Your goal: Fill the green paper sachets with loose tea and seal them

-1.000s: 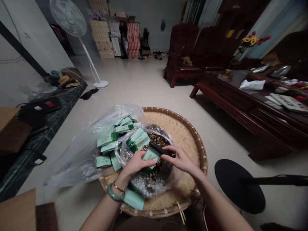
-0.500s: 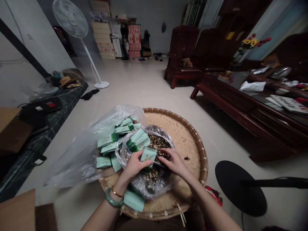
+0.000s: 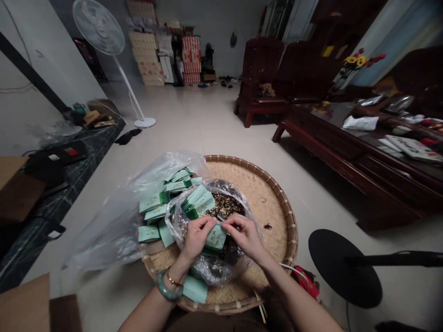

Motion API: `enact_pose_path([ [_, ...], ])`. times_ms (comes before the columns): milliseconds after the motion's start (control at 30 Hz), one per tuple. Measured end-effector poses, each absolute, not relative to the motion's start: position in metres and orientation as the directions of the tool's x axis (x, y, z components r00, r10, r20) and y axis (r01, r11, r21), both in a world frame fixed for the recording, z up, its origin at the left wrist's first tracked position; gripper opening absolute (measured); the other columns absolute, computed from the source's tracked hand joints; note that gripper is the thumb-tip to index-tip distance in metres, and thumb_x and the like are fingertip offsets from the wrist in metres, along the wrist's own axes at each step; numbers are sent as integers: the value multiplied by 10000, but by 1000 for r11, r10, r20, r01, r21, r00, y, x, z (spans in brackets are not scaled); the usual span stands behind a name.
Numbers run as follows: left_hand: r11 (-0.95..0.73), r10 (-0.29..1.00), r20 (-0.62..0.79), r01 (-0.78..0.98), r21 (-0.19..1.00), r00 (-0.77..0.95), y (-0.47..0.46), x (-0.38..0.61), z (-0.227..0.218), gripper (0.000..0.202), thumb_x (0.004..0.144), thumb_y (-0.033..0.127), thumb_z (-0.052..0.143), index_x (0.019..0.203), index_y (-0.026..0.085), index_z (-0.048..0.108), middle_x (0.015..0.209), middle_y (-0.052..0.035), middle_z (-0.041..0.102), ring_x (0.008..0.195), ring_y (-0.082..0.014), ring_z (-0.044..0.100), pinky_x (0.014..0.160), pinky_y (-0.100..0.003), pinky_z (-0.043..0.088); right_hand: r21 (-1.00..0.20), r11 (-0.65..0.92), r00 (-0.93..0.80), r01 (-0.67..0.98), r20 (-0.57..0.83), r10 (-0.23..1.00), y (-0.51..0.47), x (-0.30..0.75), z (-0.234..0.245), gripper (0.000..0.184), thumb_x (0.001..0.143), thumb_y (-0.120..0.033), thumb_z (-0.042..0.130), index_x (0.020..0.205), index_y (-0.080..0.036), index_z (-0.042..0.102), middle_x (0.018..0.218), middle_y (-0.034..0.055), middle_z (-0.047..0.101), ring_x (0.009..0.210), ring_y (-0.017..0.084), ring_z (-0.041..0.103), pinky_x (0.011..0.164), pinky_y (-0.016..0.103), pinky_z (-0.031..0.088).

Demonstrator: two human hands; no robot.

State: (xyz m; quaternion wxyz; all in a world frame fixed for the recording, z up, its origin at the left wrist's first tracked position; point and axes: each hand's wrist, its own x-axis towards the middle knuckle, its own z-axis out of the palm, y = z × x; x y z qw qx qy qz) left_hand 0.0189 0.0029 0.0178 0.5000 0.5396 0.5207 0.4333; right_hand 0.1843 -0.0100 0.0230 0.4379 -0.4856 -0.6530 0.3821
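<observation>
My left hand (image 3: 198, 234) pinches the top left corner of a small green paper sachet (image 3: 215, 240). At its top right corner, my right hand (image 3: 244, 234) is closed on the same sachet. A dark, shiny thin object (image 3: 220, 217), perhaps a handle, shows by my right fingers; the rest of it is hidden. Beneath my hands sits a clear plastic bag (image 3: 211, 272) holding a dark and pale loose dried mix (image 3: 228, 204). A fanned stack of green sachets (image 3: 199, 200) rests in the bag's left side.
The bag stands on a round woven bamboo tray (image 3: 273, 198). More green sachets (image 3: 152, 201) lie at its left, by a large plastic bag (image 3: 114, 221). A black round stand base (image 3: 346, 267) is right, a white fan (image 3: 144, 122) ahead left, a wooden table (image 3: 349, 157) right.
The sachet has turned more upright, and both hands have come together at its top edge. My right hand has moved left from over the mix onto the sachet.
</observation>
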Motion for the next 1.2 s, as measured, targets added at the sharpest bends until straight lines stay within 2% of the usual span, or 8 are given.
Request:
enact_pose_path([
  [167, 171, 959, -158, -36, 985, 236, 5, 13, 17, 467, 818, 531, 528, 928, 120, 720, 894, -87, 721, 775, -201, 632, 682, -270, 492, -985, 69, -53, 158, 62, 997, -8, 184, 15, 207, 801, -390, 624, 795, -192, 686, 793, 49, 700, 727, 192, 634, 663, 301, 515],
  [333, 244, 866, -256, 84, 966, 429, 7, 4, 5, 513, 603, 363, 792, 1037, 115, 677, 930, -79, 730, 833, -223, 652, 751, -306, 507, -998, 29, 49, 64, 32, 998, -6, 192, -1, 327, 844, -449, 557, 1052, -198, 588, 769, 34, 671, 668, 178, 631, 651, 315, 543],
  [500, 286, 898, -291, 65, 956, 331, 7, -2, -5, 443, 613, 369, 781, 950, 102, 674, 879, -78, 736, 774, -208, 660, 708, -304, 516, -776, 209, -138, 595, 158, 978, -22, 208, -24, 462, 792, -335, 646, 1224, -220, 530, 1137, 117, 623, 1044, 296, 569, 891, 466, 480],
  [633, 305, 897, -304, 49, 951, 322, 8, -6, -4, 442, 590, 367, 800, 920, 100, 679, 822, -67, 733, 746, -198, 654, 707, -295, 517, -545, 229, -220, 806, 84, 972, -31, 212, -45, 557, 747, -168, 645, 1285, -224, 512, 1111, 129, 618, 995, 310, 562, 843, 477, 489],
  [767, 295, 907, -297, 54, 954, 299, 8, -12, -5, 430, 595, 381, 789, 905, 101, 685, 822, -67, 729, 719, -193, 646, 675, -292, 513, -697, 182, -175, 694, 82, 981, -24, 223, -49, 480, 757, -209, 647, 1231, -216, 569, 1115, 116, 625, 1005, 286, 572, 886, 456, 477],
  [933, 279, 898, -293, 89, 956, 328, 7, -15, -8, 400, 617, 373, 766, 897, 99, 681, 809, -56, 721, 701, -180, 630, 669, -285, 495, -936, -72, -156, 343, -132, 979, -14, 244, -28, 540, 730, -379, 693, 1228, -197, 587, 1155, 103, 637, 1029, 263, 595, 929, 432, 464],
  [1033, 276, 881, -292, 97, 956, 372, 6, -13, -7, 388, 625, 368, 760, 893, 100, 677, 795, -44, 712, 692, -172, 621, 668, -276, 486, -973, -103, -248, 208, -154, 956, -13, 244, -13, 550, 743, -439, 688, 1231, -204, 594, 1185, 95, 630, 1080, 253, 580, 968, 419, 440],
  [1200, 268, 845, -315, 166, 949, 433, 5, -10, 0, 330, 624, 364, 754, 805, 101, 668, 720, -18, 682, 649, -158, 598, 628, -256, 461, -967, 38, -336, 253, -50, 941, -10, 232, 2, 436, 756, -411, 693, 1145, -219, 649, 1104, 78, 641, 1044, 240, 579, 958, 410, 436],
])
